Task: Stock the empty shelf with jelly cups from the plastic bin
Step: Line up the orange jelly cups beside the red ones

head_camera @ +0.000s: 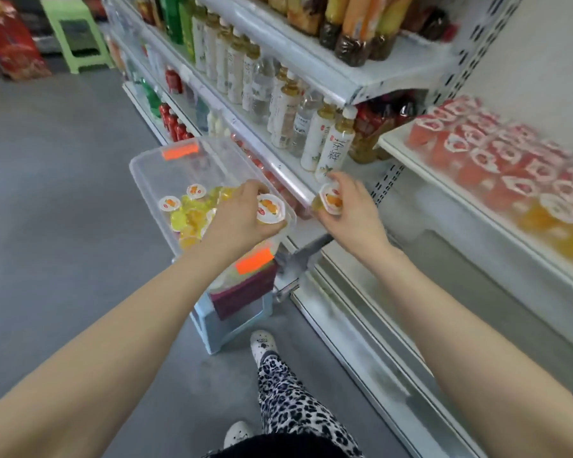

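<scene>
A clear plastic bin (146,166) with orange labels rests on a light blue stool and holds several yellow and orange jelly cups (192,213). My left hand (239,219) is over the bin's near end, gripping one orange jelly cup (270,208) by its lid side. My right hand (351,213) holds another orange jelly cup (331,200) just right of the bin, in front of the shelf edge. The white shelf (444,196) at right carries rows of red jelly cups (477,150) and some orange ones (549,223) nearer me.
Bottled drinks (311,127) fill the shelves to the left of the jelly shelf. A light blue stool (222,325) stands under the bin on the grey floor. A green stool (73,34) is far back. My feet and patterned trousers (288,398) are below.
</scene>
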Motion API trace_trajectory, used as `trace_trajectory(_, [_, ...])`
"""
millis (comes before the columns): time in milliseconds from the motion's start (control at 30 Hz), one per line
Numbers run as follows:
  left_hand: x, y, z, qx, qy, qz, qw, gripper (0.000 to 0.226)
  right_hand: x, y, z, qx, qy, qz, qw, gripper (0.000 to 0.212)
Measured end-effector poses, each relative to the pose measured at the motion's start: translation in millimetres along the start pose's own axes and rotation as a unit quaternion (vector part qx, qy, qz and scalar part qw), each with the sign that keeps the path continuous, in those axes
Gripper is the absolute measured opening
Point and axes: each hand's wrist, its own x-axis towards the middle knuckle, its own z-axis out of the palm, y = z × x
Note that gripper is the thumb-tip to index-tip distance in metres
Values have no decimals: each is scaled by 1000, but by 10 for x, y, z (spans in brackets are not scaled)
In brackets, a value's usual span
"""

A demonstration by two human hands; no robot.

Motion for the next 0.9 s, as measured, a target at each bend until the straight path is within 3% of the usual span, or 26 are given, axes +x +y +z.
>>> trace_trajectory(200, [-99, 811, 216, 27, -63, 35, 997, 50, -645, 250, -856, -15, 73, 70, 995, 43])
trace_trajectory(333, [-114, 1349, 377, 53, -70, 103, 991, 54, -1084, 429, -1446, -62, 137, 68, 986, 35])
trace_trajectory(700, [-328, 3137, 1090, -69, -78, 204, 973, 65, -2150, 1149, -3002, -122, 265, 121, 949, 36])
trace_trajectory(900, [-501, 3938, 1435, -100, -57, 261, 958, 56, -2693, 1662, -3590, -121, 290, 202, 928, 35])
